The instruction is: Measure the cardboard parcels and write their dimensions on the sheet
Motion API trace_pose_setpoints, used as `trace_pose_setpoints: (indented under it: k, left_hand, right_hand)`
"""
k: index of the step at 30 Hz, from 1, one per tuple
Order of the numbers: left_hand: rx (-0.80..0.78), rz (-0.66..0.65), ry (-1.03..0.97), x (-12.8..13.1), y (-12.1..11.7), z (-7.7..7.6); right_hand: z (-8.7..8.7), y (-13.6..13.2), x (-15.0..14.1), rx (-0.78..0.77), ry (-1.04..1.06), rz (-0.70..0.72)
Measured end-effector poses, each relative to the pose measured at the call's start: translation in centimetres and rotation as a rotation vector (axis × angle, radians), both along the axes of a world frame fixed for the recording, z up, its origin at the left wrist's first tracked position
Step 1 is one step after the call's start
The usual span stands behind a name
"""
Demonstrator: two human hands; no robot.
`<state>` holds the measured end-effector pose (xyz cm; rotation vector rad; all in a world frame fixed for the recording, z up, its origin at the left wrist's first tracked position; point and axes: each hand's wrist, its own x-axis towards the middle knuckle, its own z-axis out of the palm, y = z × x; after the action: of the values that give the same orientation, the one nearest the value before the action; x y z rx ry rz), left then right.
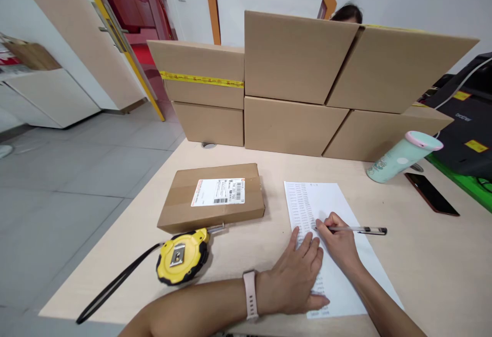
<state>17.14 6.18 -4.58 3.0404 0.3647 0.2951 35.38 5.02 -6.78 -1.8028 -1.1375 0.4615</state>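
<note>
My right hand (341,242) is closed around a black-and-clear pen (367,230), its tip against a white sheet of paper (346,288) with columns of small writing. Flat on the left part of that sheet lies my left hand (295,273), fingers spread, a pink-banded watch (250,296) on the wrist. Left of the hands, a yellow and black tape measure (180,257) with a black wrist strap rests on the table. Its short metal end reaches the near edge of a flat cardboard box (180,193), which carries a white shipping label (218,192).
Several large cardboard boxes (300,60) are stacked along the table's back edge. A mint tumbler with a pink lid (402,158) and a dark phone (432,194) stand and lie at right. Black equipment (461,121) is beyond. Someone's head (348,13) shows behind the boxes.
</note>
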Motion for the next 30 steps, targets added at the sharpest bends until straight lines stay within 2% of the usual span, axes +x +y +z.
trace_pose_setpoints:
  k: [30]
  left_hand:
    - [-0.011,-0.002,0.008,-0.06,0.11,0.24]
  right_hand:
    - [0.11,-0.01,0.08,0.031,0.002,-0.031]
